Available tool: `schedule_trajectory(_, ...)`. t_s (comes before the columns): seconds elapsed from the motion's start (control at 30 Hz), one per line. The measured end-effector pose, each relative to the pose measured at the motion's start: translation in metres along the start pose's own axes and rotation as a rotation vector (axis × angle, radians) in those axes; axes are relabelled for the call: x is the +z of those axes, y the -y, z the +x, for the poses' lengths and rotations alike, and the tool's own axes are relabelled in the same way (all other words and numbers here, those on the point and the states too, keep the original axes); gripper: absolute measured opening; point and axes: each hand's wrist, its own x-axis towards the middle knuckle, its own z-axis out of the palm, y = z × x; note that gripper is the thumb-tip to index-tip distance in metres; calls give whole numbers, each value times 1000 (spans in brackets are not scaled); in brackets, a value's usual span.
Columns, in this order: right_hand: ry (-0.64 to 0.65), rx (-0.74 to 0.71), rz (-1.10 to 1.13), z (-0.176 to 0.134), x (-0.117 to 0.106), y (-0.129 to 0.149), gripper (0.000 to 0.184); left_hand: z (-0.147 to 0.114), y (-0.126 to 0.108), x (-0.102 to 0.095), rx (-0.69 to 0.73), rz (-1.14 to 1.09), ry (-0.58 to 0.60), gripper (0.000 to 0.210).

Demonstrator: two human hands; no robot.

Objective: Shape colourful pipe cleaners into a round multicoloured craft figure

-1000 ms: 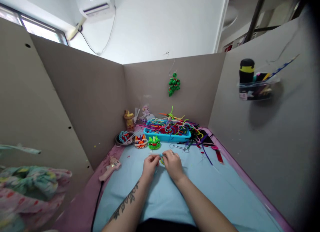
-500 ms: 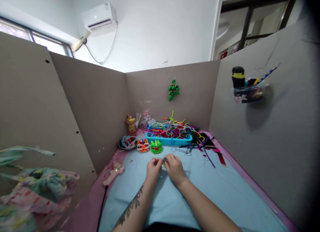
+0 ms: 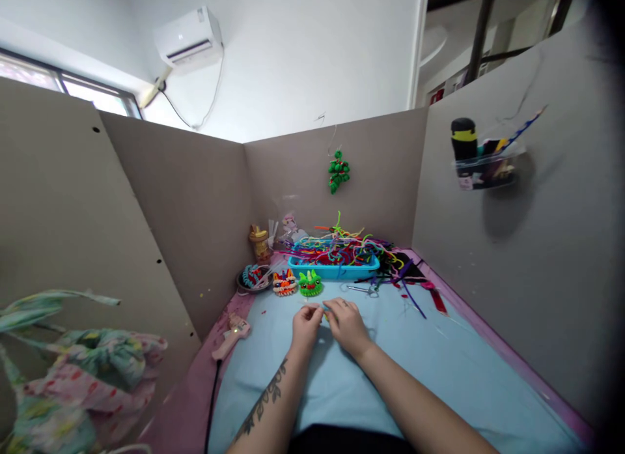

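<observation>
Bright window, blackened right edge

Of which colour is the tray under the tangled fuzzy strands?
The tray is bright blue; it shows best in the head view.

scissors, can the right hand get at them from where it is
Probably yes: the scissors lie just beyond the right hand on the blue cloth, with nothing visible between them.

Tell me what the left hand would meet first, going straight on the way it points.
The left hand would probably meet the right hand first, at its fingertips; the depth between them is unclear.
</observation>
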Motion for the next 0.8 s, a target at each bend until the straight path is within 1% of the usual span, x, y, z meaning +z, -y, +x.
schedule_trajectory(0.13,1,46,3,-4,-3,0,18,-1,0,1,8,55,49,29)
schedule_trajectory(0.33,-27,153,-22,-7,-2,-7,18,-3,-4,4,32,136,151,27)
schedule_trajectory(0.53,-35,207,-29,-6,2,-12,19,-2,-5,4,22,163,167,28)
schedule_trajectory(0.8,-78,182,-14,-6,4,-15,18,-2,-9,6,-9,111,151,28)
